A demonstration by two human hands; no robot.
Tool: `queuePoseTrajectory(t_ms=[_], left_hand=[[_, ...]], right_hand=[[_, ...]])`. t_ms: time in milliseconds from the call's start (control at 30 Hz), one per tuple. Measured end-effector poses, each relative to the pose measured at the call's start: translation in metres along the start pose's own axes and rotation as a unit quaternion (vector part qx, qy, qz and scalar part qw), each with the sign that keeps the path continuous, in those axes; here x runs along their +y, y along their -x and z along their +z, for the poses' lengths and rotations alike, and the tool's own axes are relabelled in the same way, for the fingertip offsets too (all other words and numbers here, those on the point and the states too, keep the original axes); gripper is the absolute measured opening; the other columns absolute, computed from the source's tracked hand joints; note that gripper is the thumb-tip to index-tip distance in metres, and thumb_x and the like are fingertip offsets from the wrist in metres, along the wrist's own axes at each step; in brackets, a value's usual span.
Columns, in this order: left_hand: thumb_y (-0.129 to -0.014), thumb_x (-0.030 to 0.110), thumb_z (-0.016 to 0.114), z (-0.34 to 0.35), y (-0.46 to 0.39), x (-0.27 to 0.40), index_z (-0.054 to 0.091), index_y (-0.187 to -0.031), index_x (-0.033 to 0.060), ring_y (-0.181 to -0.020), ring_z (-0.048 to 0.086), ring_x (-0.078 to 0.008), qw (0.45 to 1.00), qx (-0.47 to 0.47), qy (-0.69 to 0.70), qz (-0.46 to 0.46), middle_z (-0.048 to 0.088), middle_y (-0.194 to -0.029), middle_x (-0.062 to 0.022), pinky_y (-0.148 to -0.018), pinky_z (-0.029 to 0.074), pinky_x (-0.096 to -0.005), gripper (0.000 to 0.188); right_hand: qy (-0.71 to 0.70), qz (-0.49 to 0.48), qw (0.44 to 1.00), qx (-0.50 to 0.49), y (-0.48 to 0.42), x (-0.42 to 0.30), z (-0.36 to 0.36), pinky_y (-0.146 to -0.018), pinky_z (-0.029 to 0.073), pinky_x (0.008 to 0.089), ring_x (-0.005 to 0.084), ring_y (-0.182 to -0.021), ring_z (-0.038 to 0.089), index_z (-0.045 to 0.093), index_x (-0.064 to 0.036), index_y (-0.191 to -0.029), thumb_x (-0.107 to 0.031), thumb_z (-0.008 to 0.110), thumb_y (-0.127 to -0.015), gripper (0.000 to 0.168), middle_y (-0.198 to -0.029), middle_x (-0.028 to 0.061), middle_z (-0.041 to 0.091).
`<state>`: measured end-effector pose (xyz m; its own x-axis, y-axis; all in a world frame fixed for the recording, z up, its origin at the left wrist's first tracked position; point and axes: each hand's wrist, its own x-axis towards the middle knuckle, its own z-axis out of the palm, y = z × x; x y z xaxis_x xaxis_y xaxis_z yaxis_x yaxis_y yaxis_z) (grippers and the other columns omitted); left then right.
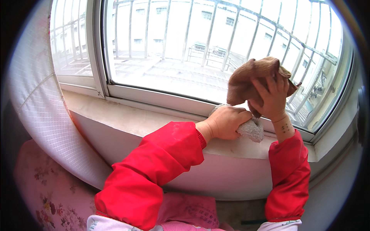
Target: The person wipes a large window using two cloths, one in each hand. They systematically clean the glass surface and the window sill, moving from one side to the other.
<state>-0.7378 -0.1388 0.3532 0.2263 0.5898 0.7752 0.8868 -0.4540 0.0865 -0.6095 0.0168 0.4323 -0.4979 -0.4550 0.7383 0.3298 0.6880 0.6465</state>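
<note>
My right hand (273, 98) presses a brown cloth (245, 79) flat-palmed against the window pane (162, 72), near its lower right part. The cloth is bunched, and its upper edge folds over past my fingertips. Just below and to the left, my left hand (227, 121) grips a light grey rag (251, 130) at the bottom rail of the window frame (162, 99). One end of that rag hangs over the windowsill (130, 117); a bit more shows behind my knuckles. Red sleeve covers reach to both wrists.
Metal security bars (212, 31) stand outside the glass. A white checked curtain (37, 86) hangs at the left, over a pink floral cover (55, 199). The side wall (338, 132) closes in on the right. A pink cloth bearing writing (190, 206) lies below the sill.
</note>
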Motion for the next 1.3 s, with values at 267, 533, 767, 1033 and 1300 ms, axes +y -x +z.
queuePoseTrajectory(t_ms=[267, 533, 767, 1033, 1300], left_hand=[[-0.06, 0.016, 0.075, 0.002, -0.001, 0.002, 0.06, -0.1, 0.0128, -0.081, 0.064, -0.0307, 0.999, 0.034, 0.0, 0.009, 0.064, -0.09, -0.0043, -0.065, 0.051, -0.0424, 0.043], [-0.06, 0.015, 0.075, 0.004, -0.002, -0.001, 0.06, -0.099, 0.0116, -0.08, 0.064, -0.0298, 0.998, 0.052, 0.005, 0.029, 0.063, -0.088, -0.0048, -0.064, 0.051, -0.0407, 0.041], [-0.06, 0.015, 0.075, 0.007, -0.005, -0.002, 0.059, -0.097, 0.0116, -0.078, 0.064, -0.0298, 0.998, 0.056, 0.008, 0.039, 0.062, -0.085, -0.0046, -0.063, 0.051, -0.0405, 0.041], [-0.06, 0.018, 0.076, 0.004, -0.004, -0.002, 0.059, -0.097, 0.0121, -0.08, 0.064, -0.0308, 0.998, 0.057, 0.011, 0.034, 0.063, -0.086, -0.0055, -0.065, 0.051, -0.0417, 0.042], [-0.063, 0.023, 0.076, 0.0, -0.003, -0.001, 0.059, -0.102, 0.0119, -0.083, 0.064, -0.0334, 1.0, 0.005, 0.011, 0.005, 0.065, -0.09, -0.0089, -0.07, 0.051, -0.0445, 0.044]], right_hand=[[0.079, 0.135, 0.984, 0.087, 0.049, 0.11, -0.02, -0.109, 0.027, 0.0518, 0.0438, -0.133, 0.034, 0.048, -0.012, -0.14, -0.038, 0.065, -0.082, 0.066, -0.143, 0.0203, 0.04], [0.132, 0.222, 0.946, 0.196, 0.113, 0.179, -0.045, -0.096, 0.044, 0.0415, 0.0348, -0.109, 0.06, 0.057, -0.006, -0.127, -0.027, 0.046, -0.099, 0.037, -0.12, 0.0168, 0.063], [0.145, 0.233, 0.942, 0.192, 0.117, 0.174, -0.047, -0.094, 0.047, 0.0406, 0.034, -0.104, 0.064, 0.058, -0.005, -0.126, -0.026, 0.045, -0.098, 0.037, -0.118, 0.0163, 0.064], [0.067, 0.142, 0.981, 0.111, 0.061, 0.076, -0.013, -0.107, 0.029, 0.0546, 0.0448, -0.131, 0.037, 0.043, -0.01, -0.144, -0.045, 0.057, -0.087, 0.068, -0.141, 0.0206, 0.042], [0.048, 0.036, 0.998, -0.009, 0.023, -0.017, -0.001, -0.101, 0.028, 0.0581, 0.0404, -0.12, 0.04, 0.063, -0.027, -0.128, -0.049, 0.065, -0.075, 0.057, -0.132, 0.0121, 0.048]])
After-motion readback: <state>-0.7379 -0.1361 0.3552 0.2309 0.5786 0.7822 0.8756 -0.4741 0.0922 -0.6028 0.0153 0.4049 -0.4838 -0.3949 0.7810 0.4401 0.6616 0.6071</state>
